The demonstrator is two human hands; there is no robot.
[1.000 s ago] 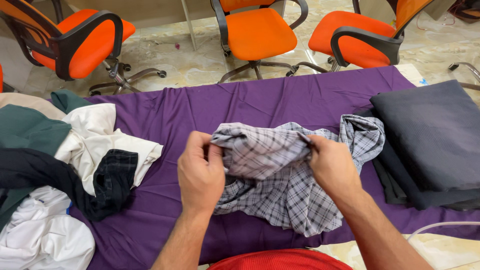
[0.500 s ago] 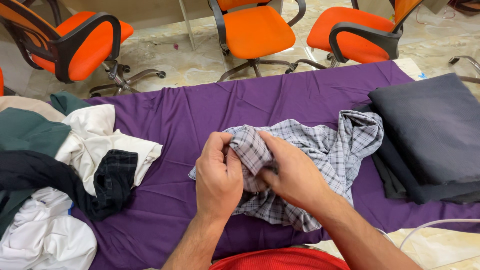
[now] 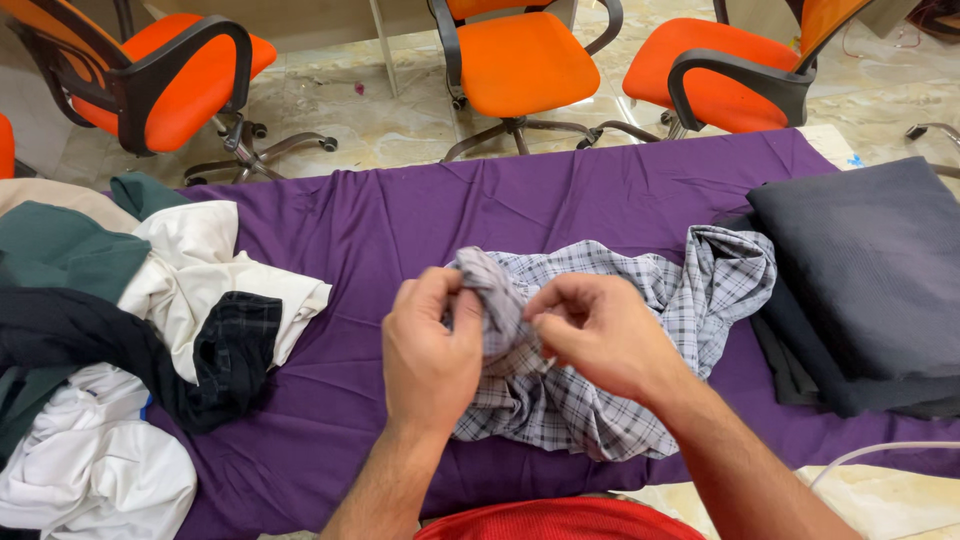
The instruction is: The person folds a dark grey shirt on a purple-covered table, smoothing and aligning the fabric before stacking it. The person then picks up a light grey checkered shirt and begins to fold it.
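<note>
While bunched between both hands: grey plaid shirt (image 3: 600,330), crumpled on the purple cloth (image 3: 420,220), most of it spread beyond and to the right of the hands.
Left hand (image 3: 430,345): closed, fingers and thumb pinching a raised fold of the plaid shirt at its left end.
Right hand (image 3: 600,335): closed, fingertips curled in on the same raised fold, just beside the left hand, knuckles toward the camera.
Gap between hands: narrow, filled by the pinched ridge of fabric.
Left of the left hand: heap of loose clothes (image 3: 120,350), white, dark green and black pieces tangled together, lying on the purple cloth and well apart from the shirt.
Right of the right hand: stack of folded dark grey fabric (image 3: 870,270), touching or nearly touching the shirt's far right end; cannot tell which.
Beyond the hands: three orange office chairs (image 3: 520,60) with black arms, standing on a pale marbled floor (image 3: 340,120) past the far edge of the cloth.
Below the wrists: red garment (image 3: 560,522) at the bottom edge.
Lower right corner: thin white cable (image 3: 880,452) curving over the floor.
</note>
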